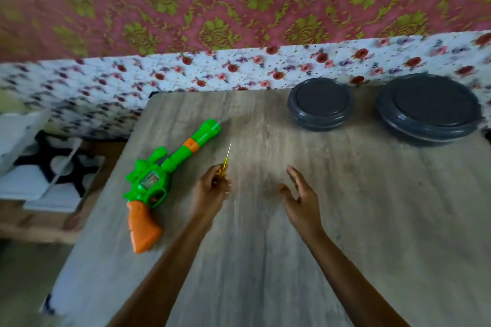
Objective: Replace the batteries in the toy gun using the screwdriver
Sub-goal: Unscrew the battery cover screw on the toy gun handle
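A green toy gun point(162, 170) with an orange grip lies on its side on the left part of the wooden table point(345, 220), muzzle pointing to the far right. My left hand point(211, 190) holds a small screwdriver point(225, 161) with a yellow handle, its thin shaft pointing up and away, just to the right of the gun and apart from it. My right hand point(300, 195) hovers over the table's middle with fingers straight and spread, holding nothing. No batteries are visible.
Two round dark grey lidded containers stand at the table's far side, a smaller one point(320, 103) and a larger one point(429, 109). A floral cloth point(239, 66) runs behind the table. Left of the table sit white and black items point(50, 164) on a lower surface.
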The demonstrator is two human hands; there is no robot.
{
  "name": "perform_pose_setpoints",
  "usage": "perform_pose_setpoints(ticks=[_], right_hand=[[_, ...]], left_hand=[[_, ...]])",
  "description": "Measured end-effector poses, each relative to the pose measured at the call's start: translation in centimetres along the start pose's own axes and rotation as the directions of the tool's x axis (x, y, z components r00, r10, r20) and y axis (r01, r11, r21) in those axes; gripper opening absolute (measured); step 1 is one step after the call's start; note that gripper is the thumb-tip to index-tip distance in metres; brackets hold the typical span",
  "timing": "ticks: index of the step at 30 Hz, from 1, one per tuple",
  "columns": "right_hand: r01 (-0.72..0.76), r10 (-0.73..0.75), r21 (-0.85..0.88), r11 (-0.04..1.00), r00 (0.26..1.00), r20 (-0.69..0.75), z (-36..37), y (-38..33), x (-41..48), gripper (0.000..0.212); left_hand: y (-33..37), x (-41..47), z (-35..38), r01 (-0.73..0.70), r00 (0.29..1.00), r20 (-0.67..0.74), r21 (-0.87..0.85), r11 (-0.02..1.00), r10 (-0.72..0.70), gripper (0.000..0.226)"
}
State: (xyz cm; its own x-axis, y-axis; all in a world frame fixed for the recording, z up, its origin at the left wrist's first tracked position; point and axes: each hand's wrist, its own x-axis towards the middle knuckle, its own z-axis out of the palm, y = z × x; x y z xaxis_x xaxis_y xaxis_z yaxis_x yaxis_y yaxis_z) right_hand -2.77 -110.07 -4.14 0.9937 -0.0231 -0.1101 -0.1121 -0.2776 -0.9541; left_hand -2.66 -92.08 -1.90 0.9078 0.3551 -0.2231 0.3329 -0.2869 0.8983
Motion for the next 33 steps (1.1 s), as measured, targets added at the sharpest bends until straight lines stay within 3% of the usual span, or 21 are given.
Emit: perform_pose_setpoints(ticks=[8,12,15,23,26,30,33], right_hand=[[0.258,-0.253,-0.069,0.964,0.965,0.075,6.9,1.6,1.5,0.044],[0.441,-0.427,-0.176,0.880,0.897,0.116,6.7,2.3,2.9,0.048],[0.489,-0.469,-0.230,0.841,0.872,0.139,6.2,2.9,2.9,0.051],[0.543,-0.551,-0.297,0.786,0.832,0.064,4.3,3.5,-6.3,0.053],[0.536,-0.547,-0.253,0.805,0.837,0.032,3.7,3.4,-10.2,0.052],[0.521,-0.525,-0.163,0.838,0.851,0.023,4.9,3.3,-14.6,0.051],[0.497,-0.495,-0.120,0.860,0.868,0.044,7.1,3.2,-15.9,0.052]], left_hand=[[-6.9,2.2,-7.7,-0.205,0.963,-0.105,0.313,0.927,0.248,0.015],[-8.7,2.9,-8.1,-0.307,0.951,0.011,0.137,0.942,0.308,0.025],[-9.6,2.5,-8.1,-0.373,0.928,0.033,0.145,0.916,0.372,0.025],[-11.3,-5.4,-10.5,-0.506,0.852,-0.127,0.052,0.861,0.509,0.031],[-12.5,-8.6,-11.9,-0.491,0.850,-0.162,0.103,0.865,0.501,0.031],[-13.5,-12.0,-13.7,-0.413,0.861,-0.274,0.118,0.903,0.429,0.012],[-13.5,-12.4,-15.2,-0.344,0.873,-0.299,0.186,0.920,0.386,0.023]])
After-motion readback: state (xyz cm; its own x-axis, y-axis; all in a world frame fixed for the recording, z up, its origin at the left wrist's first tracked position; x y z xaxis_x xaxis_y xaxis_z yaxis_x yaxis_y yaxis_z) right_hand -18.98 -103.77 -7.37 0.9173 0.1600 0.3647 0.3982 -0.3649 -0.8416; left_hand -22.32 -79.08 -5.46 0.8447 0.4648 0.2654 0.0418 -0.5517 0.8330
